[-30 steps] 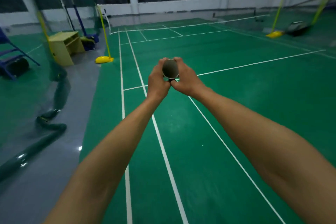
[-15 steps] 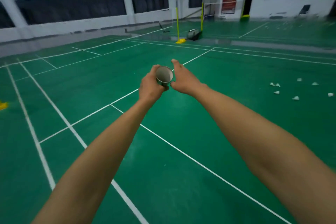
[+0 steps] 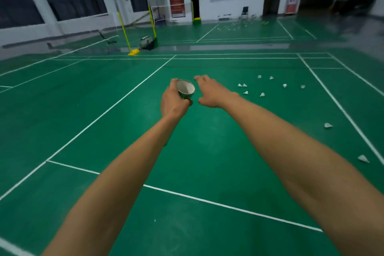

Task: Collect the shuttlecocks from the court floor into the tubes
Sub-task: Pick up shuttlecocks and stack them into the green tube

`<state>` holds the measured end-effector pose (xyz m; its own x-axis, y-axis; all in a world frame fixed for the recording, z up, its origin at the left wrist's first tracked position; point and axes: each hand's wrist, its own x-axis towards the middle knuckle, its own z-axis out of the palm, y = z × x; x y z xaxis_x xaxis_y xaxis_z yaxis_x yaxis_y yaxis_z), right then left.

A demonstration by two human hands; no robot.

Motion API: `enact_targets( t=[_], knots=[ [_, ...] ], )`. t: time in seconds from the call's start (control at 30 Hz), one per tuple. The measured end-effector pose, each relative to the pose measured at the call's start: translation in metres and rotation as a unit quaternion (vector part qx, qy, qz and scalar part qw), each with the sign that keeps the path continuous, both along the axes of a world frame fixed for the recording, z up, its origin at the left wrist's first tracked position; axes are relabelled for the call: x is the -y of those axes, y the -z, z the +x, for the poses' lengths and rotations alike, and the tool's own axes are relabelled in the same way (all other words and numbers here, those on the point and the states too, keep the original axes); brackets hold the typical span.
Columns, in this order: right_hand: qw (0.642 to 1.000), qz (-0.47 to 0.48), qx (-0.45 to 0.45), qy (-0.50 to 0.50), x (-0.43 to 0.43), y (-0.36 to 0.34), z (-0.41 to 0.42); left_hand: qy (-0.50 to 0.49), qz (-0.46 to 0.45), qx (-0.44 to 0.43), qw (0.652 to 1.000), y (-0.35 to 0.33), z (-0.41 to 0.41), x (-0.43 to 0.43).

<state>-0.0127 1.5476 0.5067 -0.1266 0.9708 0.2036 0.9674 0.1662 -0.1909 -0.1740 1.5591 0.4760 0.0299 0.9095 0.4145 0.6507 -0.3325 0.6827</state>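
Observation:
My left hand [image 3: 173,103] grips a dark green tube [image 3: 185,90] at arm's length, its open white-lined mouth facing me. My right hand [image 3: 209,93] hovers just right of the tube with fingers relaxed and spread, not touching it and holding nothing. Several white shuttlecocks [image 3: 262,94] lie scattered on the green court floor ahead to the right. Two more sit nearer the right sideline, one shuttlecock [image 3: 328,125] above another shuttlecock [image 3: 363,158].
White court lines cross the green floor [image 3: 104,131]. A yellow net post with a yellow base [image 3: 133,52] and a dark bag [image 3: 147,43] stand at the back left. More shuttlecocks [image 3: 234,26] litter the far court near the wall and doorways.
The view has swung to the right, bringing the scattered shuttlecocks closer into sight. My right hand has come off the tube and opened; the left still holds it.

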Motion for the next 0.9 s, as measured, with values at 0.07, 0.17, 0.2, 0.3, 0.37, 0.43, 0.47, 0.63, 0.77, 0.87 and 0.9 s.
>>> enact_targets(
  t=[0.07,0.17,0.2,0.3,0.37,0.43,0.47,0.63,0.77,0.87,0.9],
  knots=[
    [1.0,-0.006,0.006,0.027,-0.027,0.0,0.024,0.023,-0.002,-0.01,1.0,-0.001,0.021,-0.029],
    [0.997,-0.025,-0.006,0.075,-0.068,-0.001,0.06,0.049,-0.003,-0.031,0.998,-0.003,0.05,-0.074],
    [0.995,-0.032,-0.016,0.092,-0.082,-0.001,0.072,0.057,-0.009,-0.034,0.998,-0.005,0.06,-0.09],
    [0.989,-0.04,-0.038,0.139,-0.124,0.005,0.103,0.077,-0.028,-0.041,0.996,-0.01,0.092,-0.137],
    [0.985,-0.044,-0.044,0.161,-0.144,0.014,0.122,0.088,-0.036,-0.047,0.994,-0.008,0.113,-0.165],
    [0.983,-0.054,-0.042,0.173,-0.159,0.024,0.141,0.102,-0.042,-0.056,0.992,-0.001,0.134,-0.19],
    [0.981,-0.06,-0.042,0.182,-0.166,0.03,0.15,0.111,-0.046,-0.059,0.991,0.003,0.144,-0.201],
    [0.966,-0.099,-0.054,0.231,-0.203,0.072,0.196,0.149,-0.082,-0.06,0.984,0.035,0.202,-0.261],
    [0.953,-0.128,-0.058,0.267,-0.243,0.105,0.238,0.19,-0.115,-0.068,0.973,0.065,0.254,-0.315],
    [0.945,-0.136,-0.055,0.291,-0.278,0.118,0.267,0.224,-0.132,-0.071,0.963,0.079,0.292,-0.355],
    [0.943,-0.137,-0.053,0.299,-0.291,0.12,0.278,0.235,-0.137,-0.076,0.959,0.083,0.306,-0.371]
  ],
)
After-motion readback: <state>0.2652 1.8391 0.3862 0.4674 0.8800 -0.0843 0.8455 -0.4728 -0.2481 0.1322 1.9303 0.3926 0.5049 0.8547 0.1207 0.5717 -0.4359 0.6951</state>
